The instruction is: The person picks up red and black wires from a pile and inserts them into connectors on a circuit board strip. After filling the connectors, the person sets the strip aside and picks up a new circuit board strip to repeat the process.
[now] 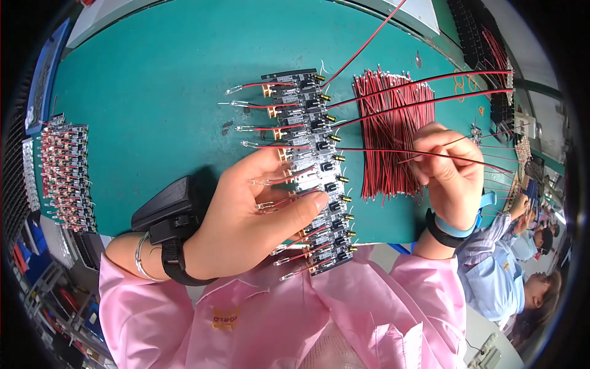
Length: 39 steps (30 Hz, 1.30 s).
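My left hand point(252, 215) grips a long strip of joined black circuit boards point(324, 169), thumb on top and fingers beneath. Along its left edge hang short red leads ending in small clear LEDs point(246, 128). Several long red-and-black wires point(424, 81) run out from the upper right side of the strip. My right hand point(453, 175) is closed in a pinch on a thin red wire, whose tip point(404, 161) pokes out toward the strip. One wire from the strip crosses over these fingers. Below the pinch lies a thick bundle of cut red wires point(387, 135).
A green mat point(166, 74) covers the bench. At far left stands a pile of finished-looking board strips point(64, 175) beside a blue-edged tray point(49, 74). Rubber bands point(464, 80) lie at the upper right. Co-workers point(501, 277) sit along the bench to the right.
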Each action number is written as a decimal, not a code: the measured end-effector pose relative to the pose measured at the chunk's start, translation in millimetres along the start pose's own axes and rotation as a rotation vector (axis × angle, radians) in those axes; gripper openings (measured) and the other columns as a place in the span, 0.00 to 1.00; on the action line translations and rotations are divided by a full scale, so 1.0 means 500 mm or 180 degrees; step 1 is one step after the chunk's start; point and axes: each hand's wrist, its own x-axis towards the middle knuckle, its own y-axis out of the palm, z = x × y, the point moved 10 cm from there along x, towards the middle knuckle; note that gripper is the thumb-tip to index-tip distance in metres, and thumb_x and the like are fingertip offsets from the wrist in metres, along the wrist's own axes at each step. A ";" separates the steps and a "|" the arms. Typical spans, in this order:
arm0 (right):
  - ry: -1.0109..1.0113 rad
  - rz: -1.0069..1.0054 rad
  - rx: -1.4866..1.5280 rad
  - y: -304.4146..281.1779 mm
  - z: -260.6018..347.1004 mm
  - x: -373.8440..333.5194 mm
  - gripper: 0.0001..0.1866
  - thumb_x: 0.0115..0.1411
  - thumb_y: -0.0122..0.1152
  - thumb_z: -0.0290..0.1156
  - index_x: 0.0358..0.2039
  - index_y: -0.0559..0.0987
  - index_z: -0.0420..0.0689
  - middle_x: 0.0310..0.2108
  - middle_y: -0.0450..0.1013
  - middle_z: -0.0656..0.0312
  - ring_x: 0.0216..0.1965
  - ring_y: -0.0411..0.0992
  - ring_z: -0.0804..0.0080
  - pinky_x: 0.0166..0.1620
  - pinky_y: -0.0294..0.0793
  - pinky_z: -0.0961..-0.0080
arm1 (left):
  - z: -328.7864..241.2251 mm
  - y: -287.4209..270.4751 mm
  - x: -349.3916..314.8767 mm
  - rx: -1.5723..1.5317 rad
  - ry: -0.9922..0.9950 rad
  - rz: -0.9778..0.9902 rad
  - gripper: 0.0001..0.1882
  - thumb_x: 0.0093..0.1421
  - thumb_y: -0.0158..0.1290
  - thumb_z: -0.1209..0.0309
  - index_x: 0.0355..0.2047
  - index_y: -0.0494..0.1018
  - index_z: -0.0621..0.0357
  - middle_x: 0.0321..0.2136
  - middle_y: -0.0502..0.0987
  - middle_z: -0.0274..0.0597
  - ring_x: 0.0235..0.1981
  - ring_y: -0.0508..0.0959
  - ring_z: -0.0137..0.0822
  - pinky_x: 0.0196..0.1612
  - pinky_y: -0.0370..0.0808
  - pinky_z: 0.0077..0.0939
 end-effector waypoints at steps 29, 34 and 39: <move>-0.0284 -0.0189 -0.0918 0.082 0.012 -0.012 0.05 0.43 0.60 0.16 0.24 0.75 0.35 0.23 0.70 0.62 0.19 0.61 0.83 0.23 0.59 0.88 | 0.001 0.001 -0.001 -0.0024 0.0085 0.0004 0.18 0.50 0.51 0.80 0.42 0.63 0.63 0.36 0.71 0.38 0.34 0.71 0.25 0.35 0.71 0.17; -0.0643 -0.0132 -0.1375 0.091 0.023 -0.009 0.06 0.42 0.61 0.17 0.24 0.76 0.36 0.23 0.70 0.61 0.18 0.61 0.81 0.22 0.59 0.87 | -0.004 0.003 -0.001 0.0027 0.0154 0.0003 0.18 0.50 0.51 0.79 0.42 0.63 0.64 0.36 0.71 0.38 0.35 0.71 0.25 0.36 0.70 0.18; -0.0559 0.0160 -0.1882 0.113 0.024 -0.012 0.06 0.42 0.59 0.16 0.24 0.74 0.34 0.24 0.69 0.57 0.22 0.63 0.75 0.25 0.61 0.83 | -0.004 0.004 -0.001 0.0074 0.0217 0.0072 0.18 0.50 0.52 0.79 0.42 0.63 0.64 0.36 0.71 0.38 0.36 0.71 0.25 0.37 0.70 0.19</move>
